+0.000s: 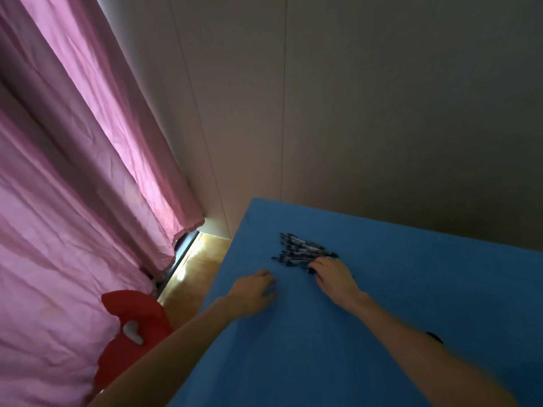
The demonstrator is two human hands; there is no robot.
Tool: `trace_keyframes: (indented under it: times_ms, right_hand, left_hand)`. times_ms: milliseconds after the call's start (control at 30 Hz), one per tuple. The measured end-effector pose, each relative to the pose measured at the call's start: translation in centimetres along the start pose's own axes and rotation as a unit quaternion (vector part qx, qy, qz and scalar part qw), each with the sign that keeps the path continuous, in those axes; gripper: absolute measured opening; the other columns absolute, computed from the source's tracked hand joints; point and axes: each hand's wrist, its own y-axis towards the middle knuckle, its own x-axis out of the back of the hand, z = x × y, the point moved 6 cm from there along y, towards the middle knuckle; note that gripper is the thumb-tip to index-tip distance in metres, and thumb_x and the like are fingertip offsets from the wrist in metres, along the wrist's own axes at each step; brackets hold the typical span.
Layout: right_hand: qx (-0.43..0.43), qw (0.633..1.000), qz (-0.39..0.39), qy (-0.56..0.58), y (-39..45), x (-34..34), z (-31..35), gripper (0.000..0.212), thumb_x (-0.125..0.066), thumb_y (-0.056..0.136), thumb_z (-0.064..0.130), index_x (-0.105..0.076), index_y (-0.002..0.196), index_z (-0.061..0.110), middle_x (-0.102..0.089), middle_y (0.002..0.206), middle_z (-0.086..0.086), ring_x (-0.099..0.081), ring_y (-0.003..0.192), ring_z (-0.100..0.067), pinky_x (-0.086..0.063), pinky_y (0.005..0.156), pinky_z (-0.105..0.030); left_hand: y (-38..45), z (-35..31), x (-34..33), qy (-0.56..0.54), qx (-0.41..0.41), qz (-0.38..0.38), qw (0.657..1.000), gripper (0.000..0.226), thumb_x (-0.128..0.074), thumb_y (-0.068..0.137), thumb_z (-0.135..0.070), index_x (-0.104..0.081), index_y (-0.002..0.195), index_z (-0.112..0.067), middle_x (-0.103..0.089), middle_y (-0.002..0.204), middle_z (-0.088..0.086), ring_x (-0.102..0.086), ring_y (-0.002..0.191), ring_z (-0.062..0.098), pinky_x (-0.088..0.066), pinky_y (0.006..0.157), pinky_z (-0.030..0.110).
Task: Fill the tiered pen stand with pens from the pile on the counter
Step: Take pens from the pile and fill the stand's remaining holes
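The right hand (333, 276) lies on the near edge of the pile of pens (305, 250), its fingers bent down among the pens. If it already pinches one, I cannot tell, because the fingertips are hidden and the picture is blurred there. The left hand (255, 292) rests on the blue counter (411, 274) just to the left of the pile, the fingers curled under; it seems to hold nothing, but this is also not sure.

The pile sits near the far left corner of the counter. The pen stand is not in view. To the left hang a pink curtain (73, 171) and lower a red object (132, 324).

The risk I see: the pens lie crossed and tight together, so pulling one may drag others and roll them to the left edge and down to the floor (199, 265).
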Motion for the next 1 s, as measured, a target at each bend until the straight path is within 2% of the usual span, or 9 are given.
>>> trace_keyframes:
  times_ms: [100,200,300,400,500,600,733,1000]
  right_hand:
    - [0.041,0.998,-0.038,0.017,0.6,-0.1,0.4,0.029,-0.060,0.099,0.019,-0.066,0.128,0.020,-0.065,0.123,0.005,-0.060,0.113,-0.017,-0.044,0.094,-0.033]
    - [0.071,0.992,-0.082,0.067,1.5,-0.1,1.1,0.022,-0.070,0.092,0.013,-0.072,0.114,0.018,-0.069,0.110,0.006,-0.063,0.102,-0.016,-0.052,0.088,-0.033]
    - [0.078,0.985,-0.112,0.104,2.8,0.1,1.7,0.022,-0.074,0.089,0.010,-0.074,0.110,0.017,-0.071,0.109,0.006,-0.064,0.102,-0.016,-0.054,0.091,-0.033]
    - [0.077,0.984,-0.123,0.105,2.9,-0.5,1.8,0.027,-0.074,0.088,0.013,-0.073,0.115,0.015,-0.069,0.119,0.002,-0.061,0.111,-0.017,-0.052,0.095,-0.034]
    - [0.058,0.991,-0.095,0.070,2.6,-1.3,1.7,0.039,-0.071,0.092,0.023,-0.065,0.130,0.014,-0.062,0.132,-0.001,-0.057,0.121,-0.020,-0.052,0.099,-0.037]
    - [0.045,0.996,-0.063,0.040,2.8,-1.7,1.9,0.049,-0.061,0.098,0.030,-0.052,0.143,0.013,-0.052,0.143,-0.001,-0.049,0.130,-0.020,-0.045,0.108,-0.037]
    - [0.064,0.996,-0.058,0.015,3.3,-1.2,2.1,0.045,-0.054,0.099,0.033,-0.054,0.140,0.013,-0.053,0.137,-0.001,-0.047,0.127,-0.021,-0.041,0.110,-0.037]
    - [0.084,0.996,-0.029,-0.015,3.4,-0.2,2.2,0.049,-0.053,0.091,0.040,-0.058,0.132,0.013,-0.055,0.126,-0.003,-0.050,0.117,-0.021,-0.042,0.106,-0.035]
  left_hand:
    - [1.6,0.8,0.2,-0.005,0.000,-0.006,1.000,0.040,-0.053,0.101,-0.039,-0.055,0.137,-0.022,-0.049,0.143,-0.006,-0.057,0.122,0.021,-0.048,0.095,0.034]
    - [3.0,1.3,0.5,0.001,0.002,-0.019,1.000,0.037,-0.051,0.101,-0.034,-0.056,0.136,-0.021,-0.046,0.145,-0.006,-0.061,0.115,0.025,-0.050,0.090,0.037]
    - [4.4,1.5,1.2,-0.004,0.018,-0.055,0.998,0.034,-0.050,0.101,-0.033,-0.058,0.132,-0.023,-0.048,0.144,-0.005,-0.062,0.110,0.027,-0.052,0.086,0.038]
    - [5.0,1.6,1.3,-0.011,0.033,-0.082,0.996,0.031,-0.051,0.101,-0.034,-0.060,0.128,-0.023,-0.049,0.139,-0.005,-0.064,0.106,0.027,-0.049,0.080,0.037]
    - [5.4,2.0,1.1,-0.028,0.027,-0.086,0.996,0.029,-0.052,0.101,-0.035,-0.060,0.127,-0.023,-0.048,0.137,-0.006,-0.064,0.101,0.025,-0.049,0.079,0.035]
    - [5.8,2.7,0.7,-0.051,0.018,-0.089,0.995,0.028,-0.054,0.100,-0.033,-0.060,0.125,-0.024,-0.048,0.134,-0.005,-0.065,0.096,0.024,-0.051,0.077,0.036]
    - [6.0,3.2,0.4,-0.071,0.015,-0.097,0.993,0.026,-0.055,0.099,-0.033,-0.059,0.124,-0.024,-0.048,0.130,-0.005,-0.064,0.093,0.022,-0.051,0.074,0.037]
    - [6.2,3.7,0.5,-0.101,0.024,-0.113,0.988,0.030,-0.056,0.099,-0.032,-0.058,0.127,-0.023,-0.051,0.128,-0.004,-0.063,0.097,0.021,-0.052,0.081,0.038]
